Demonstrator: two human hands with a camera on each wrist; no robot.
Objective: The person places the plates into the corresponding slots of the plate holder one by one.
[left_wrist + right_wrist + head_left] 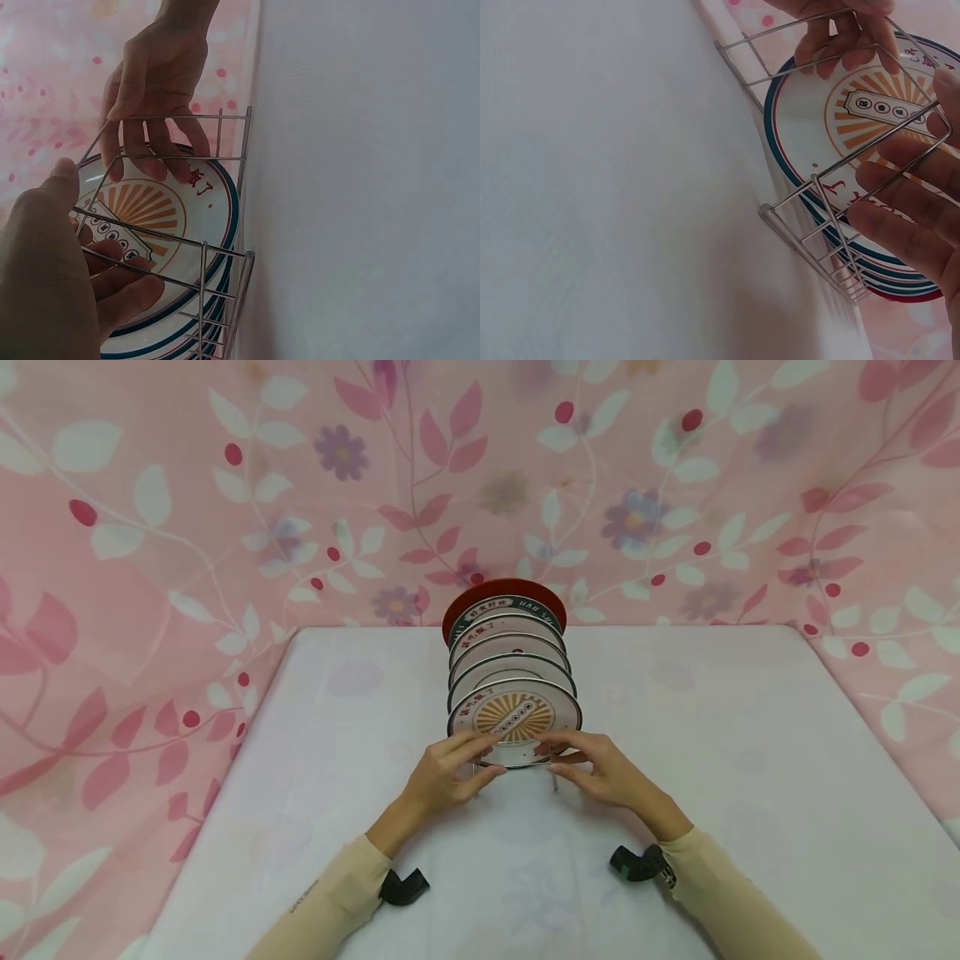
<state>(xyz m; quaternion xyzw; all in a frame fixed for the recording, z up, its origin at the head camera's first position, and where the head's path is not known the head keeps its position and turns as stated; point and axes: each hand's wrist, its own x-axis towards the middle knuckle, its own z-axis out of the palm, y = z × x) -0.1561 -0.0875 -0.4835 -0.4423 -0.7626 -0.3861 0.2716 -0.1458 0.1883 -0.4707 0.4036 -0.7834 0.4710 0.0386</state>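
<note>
A metal wire dish rack (204, 245) stands on the white-covered table, with several round plates held upright in a row. The front plate (517, 714) is white with a dark rim, an orange sunburst and red lettering. At the back stands a red plate (504, 587), partly hidden by the others. My left hand (442, 772) grips the near left end of the rack, thumb and curled fingers about its wires. At the near right end, my right hand (606, 770) holds the rack likewise. The fingers of both hands reach in front of the front plate.
The white tablecloth (360, 727) spreads on both sides of the rack. Behind the table hangs a pink floral curtain (300, 485). A black wrist device (405, 887) sits at the left cuff, and another black device (637, 864) at the right cuff.
</note>
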